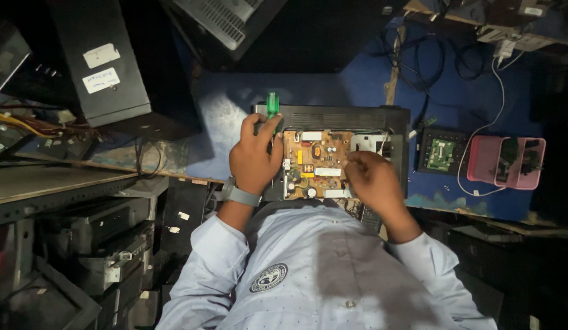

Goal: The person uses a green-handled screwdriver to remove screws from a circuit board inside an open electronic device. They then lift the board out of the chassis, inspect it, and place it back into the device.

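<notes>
The brown circuit board [313,164] sits in an open black device case [357,117] at centre. The left hand [254,156] is clamped on a green-handled screwdriver [271,107] at the board's nine o'clock edge; the right hand [372,177], fingers curled together, presses its four o'clock corner. At three o'clock, well apart, a pink tray [479,160] holds dark parts.

The room is dim; most of what I see sinks into black at the left, right and top edges. One pool of light falls from above onto the middle of the blue bench [235,104], brightest just behind my left hand [254,157] and on the circuit board [314,164], where the parts stay readable. My right hand [374,180] is darker and a little soft. My shirt [314,269] carries a broad shadow down its middle. The shelves [82,244] at the lower left are murky, grainy, and bend slightly toward the corner.
</notes>
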